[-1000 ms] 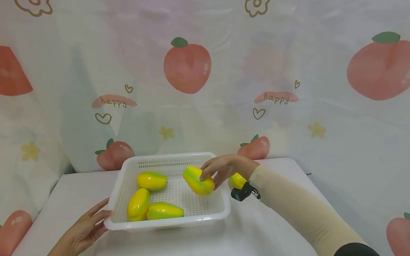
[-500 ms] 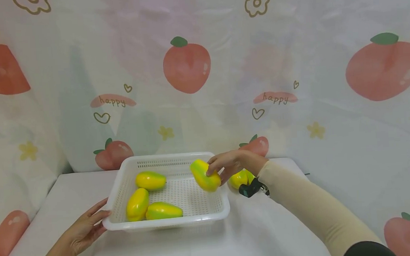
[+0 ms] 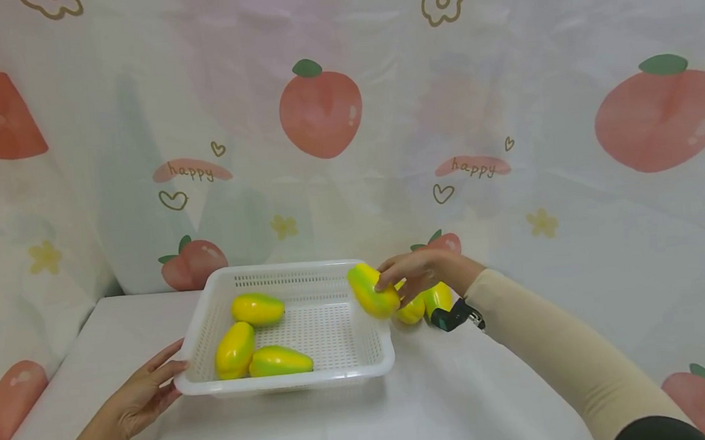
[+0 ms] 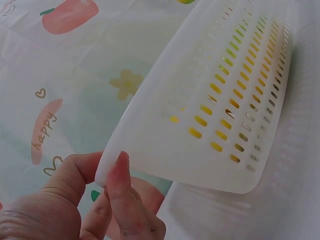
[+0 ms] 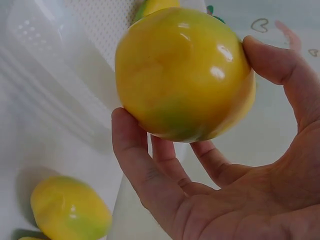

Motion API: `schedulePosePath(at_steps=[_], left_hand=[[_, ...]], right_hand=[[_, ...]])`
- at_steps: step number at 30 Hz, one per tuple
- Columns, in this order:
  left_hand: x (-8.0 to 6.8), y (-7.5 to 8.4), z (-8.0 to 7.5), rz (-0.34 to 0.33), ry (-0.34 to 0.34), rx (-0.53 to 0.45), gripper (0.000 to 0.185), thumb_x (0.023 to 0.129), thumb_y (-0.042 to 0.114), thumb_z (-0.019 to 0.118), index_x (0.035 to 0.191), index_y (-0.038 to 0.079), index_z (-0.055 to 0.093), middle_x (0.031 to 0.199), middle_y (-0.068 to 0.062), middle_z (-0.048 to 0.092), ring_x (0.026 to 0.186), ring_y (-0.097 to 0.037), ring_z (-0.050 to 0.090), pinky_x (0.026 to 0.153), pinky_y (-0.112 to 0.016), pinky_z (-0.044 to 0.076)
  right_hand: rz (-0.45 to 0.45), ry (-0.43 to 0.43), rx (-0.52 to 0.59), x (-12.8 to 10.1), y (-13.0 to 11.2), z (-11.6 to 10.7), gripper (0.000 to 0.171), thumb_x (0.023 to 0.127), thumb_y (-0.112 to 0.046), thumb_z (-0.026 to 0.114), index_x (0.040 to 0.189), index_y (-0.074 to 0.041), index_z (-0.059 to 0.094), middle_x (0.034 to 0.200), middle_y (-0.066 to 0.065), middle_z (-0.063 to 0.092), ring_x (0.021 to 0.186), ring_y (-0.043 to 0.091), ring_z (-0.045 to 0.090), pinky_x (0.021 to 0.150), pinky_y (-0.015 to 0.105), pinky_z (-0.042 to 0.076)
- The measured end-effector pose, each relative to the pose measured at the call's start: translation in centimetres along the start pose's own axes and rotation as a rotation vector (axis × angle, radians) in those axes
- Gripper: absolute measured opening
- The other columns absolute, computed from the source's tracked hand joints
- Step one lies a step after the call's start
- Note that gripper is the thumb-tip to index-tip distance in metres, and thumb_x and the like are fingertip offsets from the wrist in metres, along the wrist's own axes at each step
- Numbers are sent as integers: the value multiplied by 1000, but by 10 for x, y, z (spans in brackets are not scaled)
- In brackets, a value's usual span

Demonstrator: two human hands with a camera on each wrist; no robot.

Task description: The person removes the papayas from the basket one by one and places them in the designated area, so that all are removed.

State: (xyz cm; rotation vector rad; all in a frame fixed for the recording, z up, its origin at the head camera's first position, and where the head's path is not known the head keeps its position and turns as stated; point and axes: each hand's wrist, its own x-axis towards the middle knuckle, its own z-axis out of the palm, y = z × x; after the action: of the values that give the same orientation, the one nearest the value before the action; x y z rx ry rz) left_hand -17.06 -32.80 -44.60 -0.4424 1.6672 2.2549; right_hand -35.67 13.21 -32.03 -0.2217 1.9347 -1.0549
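- The right hand (image 3: 414,273) grips a mango (image 3: 372,291), with fingers and thumb curled around its rounded body; the right wrist view shows the thumb (image 5: 282,65) on one side and the fingers (image 5: 140,165) wrapped under the other.
- The held mango is glossy and smooth, mostly yellow, with a green blush along one side and bright highlights on the skin. It is a plump oval that narrows to one end.
- It hangs in the air right above the right rim of the white basket (image 3: 363,369), tilted, with the narrower end up.
- Just to the right of the basket, 2 more yellow-green mangoes (image 3: 412,309) lie on the table (image 3: 451,404), close to each other and partly hidden behind the right hand. One of them shows as a blurred shape low in the right wrist view (image 5: 70,212).
- The left hand (image 3: 146,391) holds the near left corner of the basket, thumb (image 4: 122,190) laid over the rim and the fingers curled beneath it.
- Inside the basket lie 3 mangoes: 1 toward the far left (image 3: 257,309), 1 at the near left (image 3: 235,350) and 1 beside that along the near wall (image 3: 280,362); the 2 near ones touch.
- The basket is a shallow rectangular tray with slotted walls and a perforated floor.
- Behind the basket hangs a pale curtain (image 3: 504,100) printed with peaches, flowers and the word "happy".
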Motion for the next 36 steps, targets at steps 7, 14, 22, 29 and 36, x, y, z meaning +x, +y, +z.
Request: schedulePosePath(at_steps=[7, 14, 22, 29, 36], left_hand=[[1, -1, -3, 0, -14, 7, 33, 97, 17, 62, 90, 49, 70, 95, 2, 61, 79, -10, 64, 71, -18, 59], [1, -3, -4, -6, -9, -5, 33, 97, 17, 62, 90, 48, 70, 96, 3, 62, 81, -11, 65, 73, -20, 59], [1, -3, -3, -5, -17, -15, 33, 98, 17, 61, 91, 48, 71, 96, 5, 62, 80, -11, 65, 74, -19, 59], [2, -2, -2, -2, -20, -23, 33, 98, 16, 61, 91, 47, 71, 97, 5, 62, 82, -11, 64, 77, -20, 59], [1, -2, -1, -7, -11, -27, 32, 97, 17, 62, 90, 47, 71, 96, 6, 64, 82, -12, 64, 76, -20, 58]], right_hand=[[19, 62, 55, -10, 8, -12, 75, 90, -17, 68, 152, -6, 28, 154, 17, 32, 128, 41, 49, 98, 46, 54], [12, 89, 107, -17, 21, -29, 76, 92, -15, 65, 152, -3, 19, 154, 20, 28, 135, 43, 41, 101, 51, 50], [63, 123, 164, -27, 37, -47, 70, 93, -20, 66, 149, -4, 27, 150, 20, 35, 131, 35, 46, 106, 49, 47], [96, 193, 150, -35, 49, -60, 76, 91, -24, 66, 150, -6, 21, 149, 21, 35, 125, 36, 51, 109, 50, 44], [90, 301, 182, -39, 66, -73, 78, 91, -23, 68, 150, -4, 21, 149, 24, 32, 124, 38, 52, 106, 50, 47]])
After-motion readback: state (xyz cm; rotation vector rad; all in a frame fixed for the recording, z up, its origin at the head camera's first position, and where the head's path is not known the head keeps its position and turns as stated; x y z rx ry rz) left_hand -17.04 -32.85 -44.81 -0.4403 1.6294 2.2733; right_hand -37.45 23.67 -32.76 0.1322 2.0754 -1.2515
